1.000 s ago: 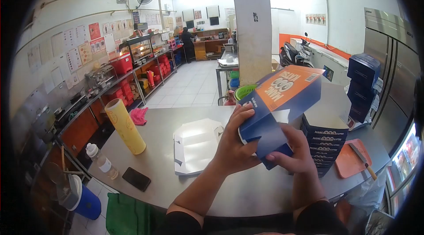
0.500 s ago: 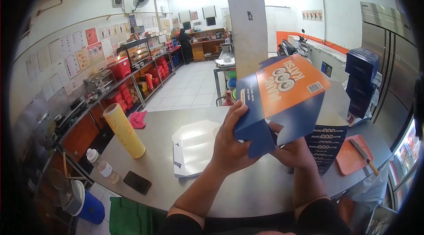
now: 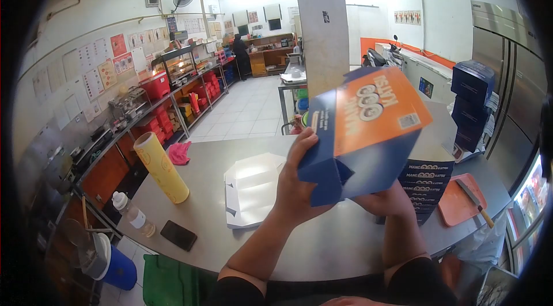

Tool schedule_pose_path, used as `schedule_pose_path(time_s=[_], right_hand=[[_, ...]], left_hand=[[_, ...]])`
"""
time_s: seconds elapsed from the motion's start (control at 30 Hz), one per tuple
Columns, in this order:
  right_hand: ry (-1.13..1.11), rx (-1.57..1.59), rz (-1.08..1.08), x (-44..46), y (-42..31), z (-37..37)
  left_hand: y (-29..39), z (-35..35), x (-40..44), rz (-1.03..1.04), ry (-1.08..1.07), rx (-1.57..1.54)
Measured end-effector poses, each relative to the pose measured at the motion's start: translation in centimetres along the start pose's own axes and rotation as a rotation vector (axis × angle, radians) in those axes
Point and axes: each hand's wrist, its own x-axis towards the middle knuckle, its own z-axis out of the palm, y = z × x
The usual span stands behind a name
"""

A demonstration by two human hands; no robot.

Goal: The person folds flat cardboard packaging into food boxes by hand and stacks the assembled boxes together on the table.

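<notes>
Above the steel table, both my hands hold a blue and orange cardboard box (image 3: 374,122), tilted, with "MANG KATSU" printed on its orange panel. My left hand (image 3: 294,182) is wrapped round its left side near the blue end flaps. My right hand (image 3: 385,198) is at the lower right edge, its fingers mostly hidden behind the box. Below and left lies a white opened-out carton (image 3: 253,191), flat on the table. Beside my right wrist is a stack of dark blue printed cartons (image 3: 426,188).
A yellow roll (image 3: 162,168), pink cloth (image 3: 179,153), clear bottle (image 3: 134,215) and phone (image 3: 178,235) are at the table's left. An orange tray (image 3: 455,208) with a knife (image 3: 473,199) sits right, before stacked blue boxes (image 3: 469,107). Far back stands another person (image 3: 242,58).
The box has turned in my hands, and its blue side now covers more of my right hand. The near flap has swung towards the box side. The table items stay put.
</notes>
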Motion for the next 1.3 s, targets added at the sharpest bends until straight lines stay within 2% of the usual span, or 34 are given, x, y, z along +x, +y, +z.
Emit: schedule_pose_path(time_s=[0.17, 0.27, 0.43, 0.53, 0.63, 0.73, 0.8, 0.83, 0.9, 1.03, 1.17, 1.2, 1.3], right_hand=[[0.173, 0.007, 0.130, 1.1, -0.4, 0.7], [0.290, 0.043, 0.117, 1.3, 0.2, 1.4], [0.354, 0.051, 0.205, 1.3, -0.1, 1.9], [0.345, -0.019, 0.165, 0.8, 0.7, 2.1], [0.280, -0.138, 0.015, 0.8, 0.7, 1.6], [0.308, -0.130, -0.011, 0.7, 0.1, 2.1], [0.261, -0.042, 0.057, 0.6, 0.1, 1.6], [0.237, 0.003, 0.094, 0.7, 0.1, 1.3], [0.187, -0.100, 0.044, 1.4, -0.1, 0.7], [0.183, -0.078, 0.099, 0.9, -0.4, -0.1], [0.427, 0.438, 0.243, -0.4, 0.7, 1.3], [0.484, 0.339, 0.242, 0.5, -0.1, 1.4], [0.358, 0.297, 0.392, 0.0, 1.3, -0.5]], left_hand=[[-1.5, 1.2, -0.8, -0.101, 0.207, -0.140], [-0.8, 0.1, -0.1, -0.073, 0.209, 0.117], [-1.1, 0.4, -0.4, -0.100, 0.245, 0.001], [-1.5, 1.0, -0.9, -0.064, 0.202, 0.025], [-1.8, 0.9, -1.1, -0.040, 0.142, 0.030], [-1.4, 1.1, -1.0, -0.078, 0.128, -0.108], [-1.2, 1.3, -0.9, -0.059, 0.147, -0.124], [-1.4, 1.4, -0.6, -0.018, 0.165, -0.077], [-1.6, 1.5, -0.4, 0.005, 0.156, -0.031], [-0.8, -0.6, 0.4, -0.018, -0.111, 0.061], [0.7, -1.6, 1.2, 0.038, -0.312, 0.022], [0.9, -1.5, 1.2, 0.050, -0.335, -0.001], [1.5, -1.3, 1.2, 0.033, -0.419, -0.073]])
